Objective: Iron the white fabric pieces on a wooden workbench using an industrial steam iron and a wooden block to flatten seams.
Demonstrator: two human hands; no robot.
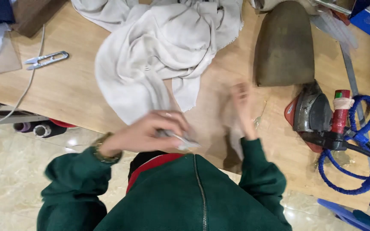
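A pale grey-beige cloth [159, 51] lies crumpled in loose folds on the far middle of the wooden table, its frayed edges hanging toward the near side. One tail of it runs down to the near table edge, where a small, blurred piece of the same pale fabric [183, 139] sits gripped at the near centre, its exact shape unclear.

Left hand [148, 130] curled, fingers pinched shut, wrist bent inward. Right hand [241, 109] blurred, open flat, fingers extended forward.
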